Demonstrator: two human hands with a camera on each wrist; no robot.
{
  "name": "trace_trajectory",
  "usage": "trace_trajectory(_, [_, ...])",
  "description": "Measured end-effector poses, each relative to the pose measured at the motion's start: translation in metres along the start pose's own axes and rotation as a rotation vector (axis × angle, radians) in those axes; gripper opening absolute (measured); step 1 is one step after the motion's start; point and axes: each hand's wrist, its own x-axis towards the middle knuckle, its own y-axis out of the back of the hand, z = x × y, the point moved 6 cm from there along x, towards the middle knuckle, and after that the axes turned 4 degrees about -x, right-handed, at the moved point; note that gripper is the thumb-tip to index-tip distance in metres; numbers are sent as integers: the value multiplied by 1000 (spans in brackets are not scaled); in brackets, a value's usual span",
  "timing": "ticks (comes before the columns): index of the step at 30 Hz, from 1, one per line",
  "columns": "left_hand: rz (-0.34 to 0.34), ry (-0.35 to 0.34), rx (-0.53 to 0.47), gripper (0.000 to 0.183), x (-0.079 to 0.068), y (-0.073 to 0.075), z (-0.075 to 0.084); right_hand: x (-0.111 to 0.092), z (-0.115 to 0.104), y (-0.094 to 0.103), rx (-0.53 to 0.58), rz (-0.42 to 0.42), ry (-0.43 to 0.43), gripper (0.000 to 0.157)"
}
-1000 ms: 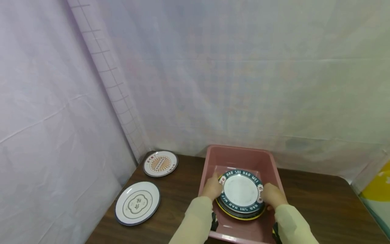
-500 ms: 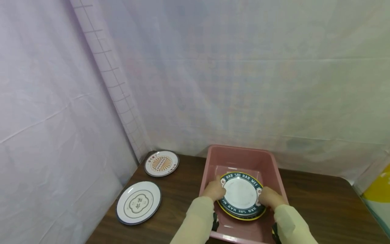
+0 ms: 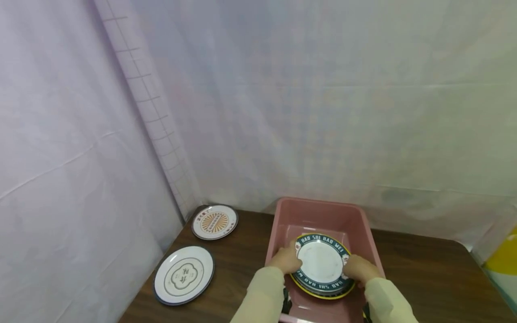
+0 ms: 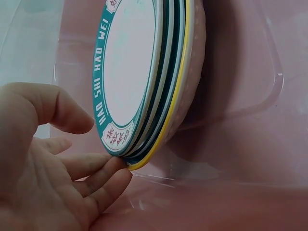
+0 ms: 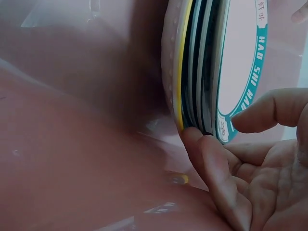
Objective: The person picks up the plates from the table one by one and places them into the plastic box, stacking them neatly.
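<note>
Inside a pink plastic tub (image 3: 311, 211) lies a stack of several plates. The top plate (image 3: 321, 262) is white with a dark green lettered rim. At the bottom is a plate with a yellow edge (image 4: 179, 89) and a pale underside. My left hand (image 3: 286, 259) holds the top plate's left edge, thumb over the rim, fingertips at the plate edges below. Opposite it, my right hand (image 3: 361, 269) grips the right edge; in the right wrist view its thumb lies at the green rim and its fingers (image 5: 214, 156) reach against the stacked edges.
On the brown wooden table (image 3: 238, 273), left of the tub, lie a white plate with an orange sunburst (image 3: 214, 222) and a larger white plate with a dark blue edge (image 3: 184, 275). White cloth (image 3: 323, 112) hangs behind. Something yellow (image 3: 502, 253) stands at far right.
The green-rimmed plate sat offset above the yellow-edged one, settled down closer over it half a second ago, and now stands slightly raised again. Both hands stay at its edges; the head view has tilted slightly.
</note>
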Motion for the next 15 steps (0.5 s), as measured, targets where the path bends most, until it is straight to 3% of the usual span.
trace_trajectory(15, [-22, 73, -62, 65, 1, -3, -6, -4, -3, -2, -20, -50, -85, 15])
